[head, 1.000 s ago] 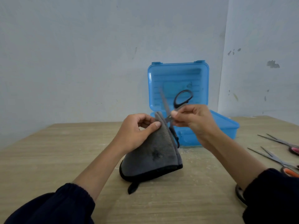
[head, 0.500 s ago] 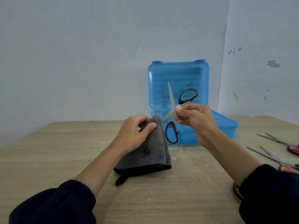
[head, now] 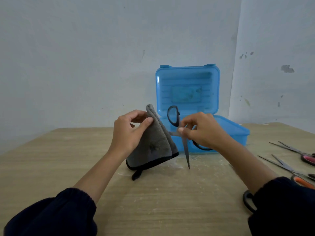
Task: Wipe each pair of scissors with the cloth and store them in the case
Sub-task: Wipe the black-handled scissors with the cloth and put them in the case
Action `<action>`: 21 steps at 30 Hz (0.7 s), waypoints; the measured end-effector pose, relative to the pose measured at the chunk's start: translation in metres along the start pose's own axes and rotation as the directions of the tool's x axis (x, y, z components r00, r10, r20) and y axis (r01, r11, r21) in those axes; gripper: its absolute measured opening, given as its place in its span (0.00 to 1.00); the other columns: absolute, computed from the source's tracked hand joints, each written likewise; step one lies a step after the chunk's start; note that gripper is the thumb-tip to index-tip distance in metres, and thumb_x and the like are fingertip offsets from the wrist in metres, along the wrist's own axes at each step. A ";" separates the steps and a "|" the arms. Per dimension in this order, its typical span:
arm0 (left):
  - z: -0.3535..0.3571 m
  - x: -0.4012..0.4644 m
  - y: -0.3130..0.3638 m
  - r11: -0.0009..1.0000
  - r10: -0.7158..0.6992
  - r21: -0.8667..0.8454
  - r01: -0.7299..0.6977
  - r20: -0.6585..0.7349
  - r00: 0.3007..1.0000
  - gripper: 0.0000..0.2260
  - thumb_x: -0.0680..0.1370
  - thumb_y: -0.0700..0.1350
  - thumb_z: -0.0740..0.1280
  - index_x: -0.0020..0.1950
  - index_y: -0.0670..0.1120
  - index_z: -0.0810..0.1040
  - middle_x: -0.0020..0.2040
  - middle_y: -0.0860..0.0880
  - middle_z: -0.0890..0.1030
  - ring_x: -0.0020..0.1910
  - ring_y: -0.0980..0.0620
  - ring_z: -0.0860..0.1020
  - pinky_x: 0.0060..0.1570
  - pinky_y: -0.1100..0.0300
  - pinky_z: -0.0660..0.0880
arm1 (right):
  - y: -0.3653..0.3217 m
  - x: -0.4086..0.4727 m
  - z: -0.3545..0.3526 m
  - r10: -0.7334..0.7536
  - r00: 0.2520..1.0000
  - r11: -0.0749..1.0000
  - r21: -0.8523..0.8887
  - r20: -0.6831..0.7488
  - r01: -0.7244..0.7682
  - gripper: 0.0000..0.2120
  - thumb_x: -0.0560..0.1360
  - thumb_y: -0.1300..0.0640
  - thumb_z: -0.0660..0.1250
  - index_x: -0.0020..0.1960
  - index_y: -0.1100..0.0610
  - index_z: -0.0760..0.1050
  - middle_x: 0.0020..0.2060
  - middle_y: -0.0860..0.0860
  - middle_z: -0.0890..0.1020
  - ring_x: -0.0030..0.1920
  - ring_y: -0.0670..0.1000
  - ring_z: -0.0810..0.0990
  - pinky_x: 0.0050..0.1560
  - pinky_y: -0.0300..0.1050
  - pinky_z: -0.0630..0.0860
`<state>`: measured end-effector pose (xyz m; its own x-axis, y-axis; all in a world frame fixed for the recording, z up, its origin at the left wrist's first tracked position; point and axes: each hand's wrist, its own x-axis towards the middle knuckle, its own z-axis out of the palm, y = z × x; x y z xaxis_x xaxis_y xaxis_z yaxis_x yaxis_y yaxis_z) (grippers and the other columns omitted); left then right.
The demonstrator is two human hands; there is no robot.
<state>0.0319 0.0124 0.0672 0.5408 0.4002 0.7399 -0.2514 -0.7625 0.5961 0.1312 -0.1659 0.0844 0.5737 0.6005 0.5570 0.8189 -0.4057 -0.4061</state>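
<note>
My left hand (head: 129, 132) pinches a folded grey cloth (head: 153, 143) with black trim, held up above the wooden table (head: 153, 201). My right hand (head: 202, 132) pinches black-handled scissors (head: 185, 150) near the pivot, blades spread apart. One blade points down toward the table; the other goes into the fold of the cloth. One handle loop stands up beside my fingers, the other is partly hidden behind my hand. The blue plastic case (head: 235, 133) stands open just behind, its lid (head: 187, 89) upright.
More scissors lie at the right edge of the table: a pink-handled pair (head: 306, 157), an orange-handled pair (head: 303, 182), and a black handle loop (head: 248, 200) showing beside my right sleeve. Walls stand close behind and to the right.
My right hand has turned the scissors over: the free blade pointed up half a second ago and points down now. The cloth has risen in my left hand.
</note>
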 end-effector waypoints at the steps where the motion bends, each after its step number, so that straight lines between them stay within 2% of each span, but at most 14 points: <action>1: 0.002 -0.001 0.002 1.000 0.018 0.006 -0.018 0.036 0.999 0.03 0.72 0.47 0.69 0.43 0.56 0.79 0.40 0.62 0.81 0.41 0.66 0.78 0.44 0.64 0.72 | -0.001 0.000 0.000 -0.038 0.999 0.999 -0.004 0.010 0.039 0.11 0.71 0.54 0.69 0.31 0.47 0.74 0.26 0.45 0.79 0.33 0.47 0.78 0.39 0.43 0.72; 2: 0.004 -0.003 0.004 0.999 0.035 0.020 -0.036 0.080 0.996 0.04 0.72 0.47 0.69 0.42 0.58 0.79 0.39 0.63 0.80 0.40 0.68 0.77 0.43 0.69 0.70 | -0.002 0.000 0.001 -0.066 0.998 0.998 -0.001 -0.003 0.066 0.13 0.71 0.53 0.69 0.29 0.46 0.72 0.24 0.41 0.78 0.31 0.44 0.77 0.40 0.43 0.73; 4: 0.007 -0.005 0.004 0.998 0.045 0.044 -0.054 0.176 0.983 0.04 0.72 0.47 0.70 0.44 0.56 0.81 0.40 0.63 0.81 0.41 0.70 0.77 0.41 0.77 0.67 | -0.001 0.000 0.002 -0.079 0.994 0.996 0.024 -0.071 0.081 0.10 0.70 0.50 0.68 0.31 0.46 0.73 0.25 0.38 0.79 0.33 0.43 0.79 0.42 0.49 0.78; 7: 0.008 -0.007 0.003 0.997 0.017 0.064 -0.034 0.258 0.966 0.10 0.71 0.49 0.71 0.50 0.50 0.83 0.46 0.57 0.83 0.45 0.66 0.78 0.44 0.80 0.68 | 0.000 0.000 0.002 -0.074 0.991 0.996 0.036 -0.116 0.078 0.06 0.71 0.48 0.67 0.36 0.48 0.75 0.29 0.41 0.81 0.37 0.45 0.81 0.44 0.54 0.80; 12: 0.003 -0.006 0.008 0.993 0.027 0.099 -0.064 0.338 0.941 0.11 0.70 0.47 0.72 0.51 0.49 0.82 0.48 0.57 0.83 0.46 0.71 0.77 0.46 0.83 0.64 | -0.002 -0.001 -0.003 -0.133 0.990 0.991 0.014 -0.055 0.134 0.10 0.71 0.54 0.69 0.32 0.49 0.73 0.28 0.44 0.81 0.33 0.45 0.82 0.41 0.48 0.80; 15: 0.007 -0.009 0.010 0.996 0.030 0.075 -0.057 0.325 0.945 0.10 0.69 0.46 0.73 0.49 0.49 0.83 0.46 0.55 0.84 0.44 0.71 0.77 0.44 0.82 0.65 | -0.007 -0.002 0.000 -0.151 0.988 0.988 0.008 -0.043 0.152 0.09 0.70 0.57 0.70 0.32 0.52 0.74 0.27 0.47 0.81 0.32 0.47 0.82 0.39 0.43 0.78; 18: 0.009 -0.011 0.014 0.995 0.018 0.094 -0.047 0.289 0.957 0.10 0.68 0.48 0.74 0.48 0.48 0.83 0.45 0.53 0.85 0.44 0.64 0.79 0.43 0.80 0.67 | -0.013 -0.003 0.008 -0.127 0.987 0.988 0.073 -0.103 0.135 0.07 0.69 0.61 0.70 0.32 0.57 0.77 0.28 0.51 0.83 0.31 0.48 0.82 0.38 0.41 0.78; 19: 0.010 -0.011 0.015 0.991 0.023 0.120 -0.059 0.284 0.959 0.11 0.69 0.51 0.73 0.49 0.49 0.83 0.45 0.53 0.85 0.44 0.62 0.79 0.45 0.77 0.69 | -0.014 -0.003 0.009 -0.102 0.987 0.987 0.112 -0.125 0.117 0.07 0.68 0.61 0.70 0.32 0.58 0.78 0.27 0.52 0.83 0.31 0.47 0.83 0.38 0.41 0.78; 21: 0.009 -0.011 0.016 0.954 0.086 0.253 -0.159 0.277 0.957 0.16 0.70 0.59 0.66 0.49 0.50 0.82 0.44 0.54 0.84 0.44 0.58 0.80 0.51 0.60 0.74 | -0.014 -0.003 0.008 -0.067 0.986 0.982 0.165 -0.155 0.092 0.06 0.68 0.61 0.71 0.32 0.60 0.79 0.27 0.52 0.83 0.29 0.45 0.82 0.38 0.40 0.79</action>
<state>0.0294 -0.0092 0.0659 0.7184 0.1768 0.6728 -0.1224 -0.9199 0.3725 0.1179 -0.1568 0.0824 0.5137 0.5117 0.6886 0.8542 -0.2296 -0.4666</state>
